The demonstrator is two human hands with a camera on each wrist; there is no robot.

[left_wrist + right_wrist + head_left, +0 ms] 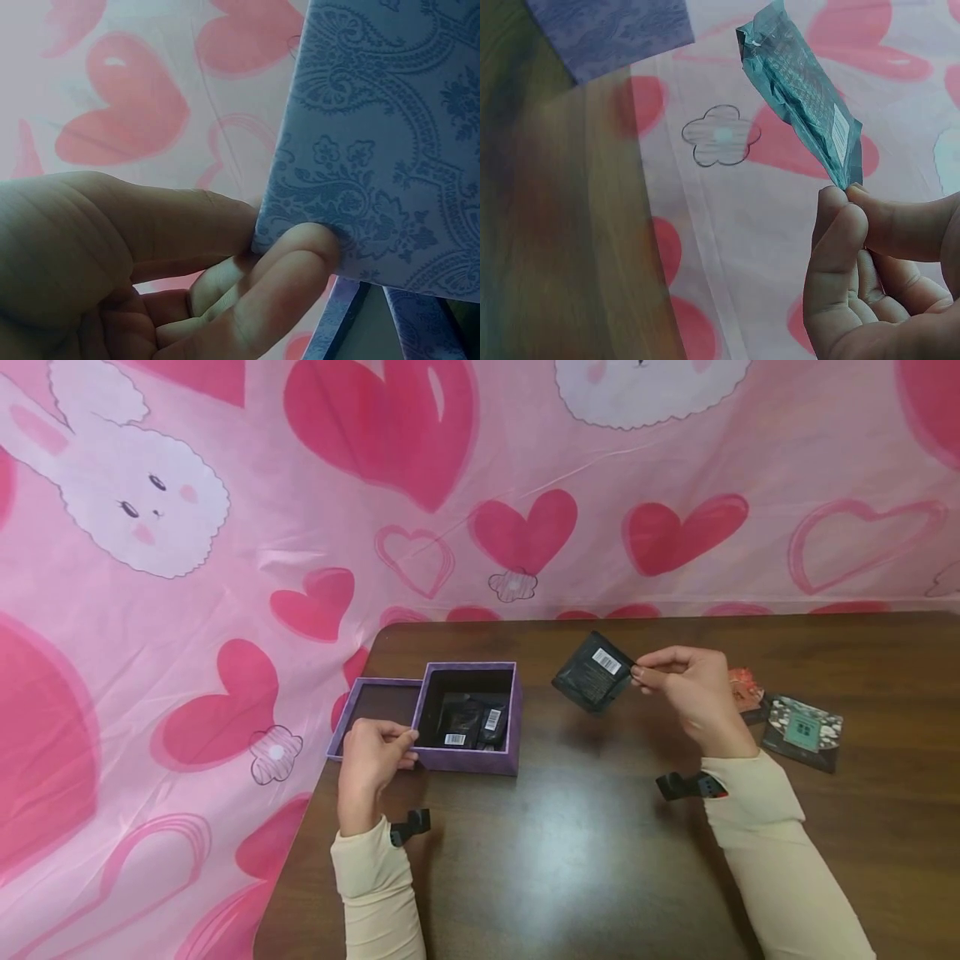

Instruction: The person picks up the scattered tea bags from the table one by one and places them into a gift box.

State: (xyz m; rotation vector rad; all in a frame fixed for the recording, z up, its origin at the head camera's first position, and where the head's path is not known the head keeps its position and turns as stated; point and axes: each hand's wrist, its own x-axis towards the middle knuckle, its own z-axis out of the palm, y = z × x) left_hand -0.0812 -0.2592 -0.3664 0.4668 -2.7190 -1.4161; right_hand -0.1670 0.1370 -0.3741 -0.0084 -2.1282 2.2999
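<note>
We are seeing right hand (696,693) pinching packet (587,679) by corner, two o'clock from box (468,762); left hand (372,752) gripping box's eight-o'clock corner. We are judging slim pinch risking dropped packet; left tug, shifted box.

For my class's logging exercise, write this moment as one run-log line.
left hand: grips purple box; right hand: pinches black sachet; in box: black sachets

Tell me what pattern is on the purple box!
The box has a darker, flowery, swirly pattern, best seen in the left wrist view.
</note>
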